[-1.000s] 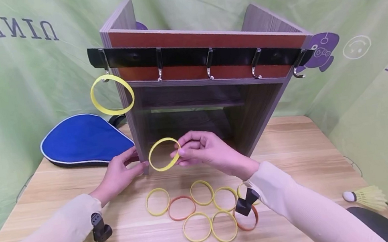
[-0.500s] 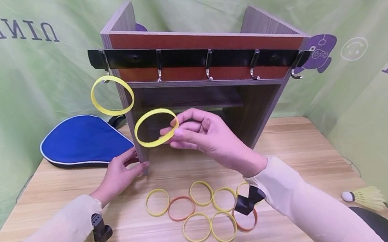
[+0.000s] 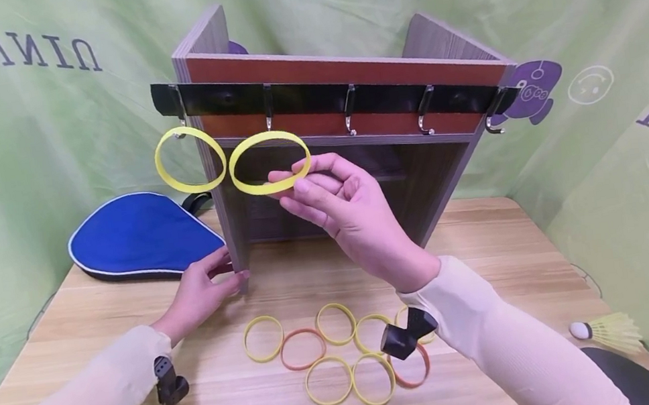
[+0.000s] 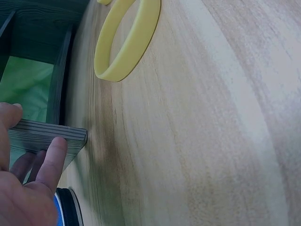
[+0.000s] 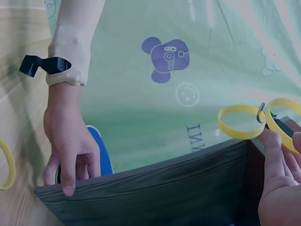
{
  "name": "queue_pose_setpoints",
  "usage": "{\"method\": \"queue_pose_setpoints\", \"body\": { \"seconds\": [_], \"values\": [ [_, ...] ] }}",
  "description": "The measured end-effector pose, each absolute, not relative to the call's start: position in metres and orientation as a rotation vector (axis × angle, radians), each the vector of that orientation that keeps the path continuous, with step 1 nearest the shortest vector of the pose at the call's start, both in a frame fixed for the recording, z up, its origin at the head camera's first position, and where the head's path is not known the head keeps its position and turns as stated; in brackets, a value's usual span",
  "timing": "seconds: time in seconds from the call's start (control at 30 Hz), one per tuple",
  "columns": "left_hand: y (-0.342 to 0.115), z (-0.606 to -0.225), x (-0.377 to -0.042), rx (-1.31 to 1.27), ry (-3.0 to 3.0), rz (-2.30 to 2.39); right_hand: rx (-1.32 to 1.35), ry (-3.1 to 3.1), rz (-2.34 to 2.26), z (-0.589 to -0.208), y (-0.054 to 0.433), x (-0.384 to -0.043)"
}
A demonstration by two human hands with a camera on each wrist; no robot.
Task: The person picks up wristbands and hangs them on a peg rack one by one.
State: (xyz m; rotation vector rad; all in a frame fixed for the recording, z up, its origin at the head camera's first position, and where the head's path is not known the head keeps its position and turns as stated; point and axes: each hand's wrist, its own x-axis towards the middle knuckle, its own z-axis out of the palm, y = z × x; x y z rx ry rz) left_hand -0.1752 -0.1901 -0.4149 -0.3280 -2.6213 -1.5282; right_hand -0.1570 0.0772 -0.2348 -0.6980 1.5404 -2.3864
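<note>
In the head view my right hand (image 3: 357, 219) pinches a yellow wristband-like ring (image 3: 256, 188) between thumb and fingers. The ring is tilted, just below the second hook from the left on a black hook rail (image 3: 311, 96). On the leftmost hook hangs another yellow ring (image 3: 201, 187). My left hand (image 3: 202, 292) grips the lower front edge of the wooden shelf's left side panel (image 3: 237, 247). In the left wrist view, thumb and fingers lie on opposite sides of that panel (image 4: 51, 134).
Several yellow rings (image 3: 267, 359) and two orange rings (image 3: 304, 368) lie on the wooden table (image 3: 214, 392) in front. A blue paddle case (image 3: 134, 236) is left of the shelf. At the right are a shuttlecock (image 3: 611, 333) and a dark rounded object (image 3: 631, 374).
My right hand has raised the yellow ring from low by the side panel up to just under the second hook. My left hand keeps its place on the panel.
</note>
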Motion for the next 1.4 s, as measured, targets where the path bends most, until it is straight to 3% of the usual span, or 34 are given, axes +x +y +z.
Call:
{"method": "queue_pose_setpoints", "body": {
  "seconds": [0.93, 1.4],
  "values": [
    [-0.189, -0.417, -0.177, -0.310, -2.643, -1.519, -0.561, 1.619, -2.335, -0.248, 0.079, -0.174],
    [-0.188, -0.413, -0.174, -0.301, -2.633, -1.534, -0.655, 1.976, -1.844, -0.297, 0.107, -0.195]
  ]
}}
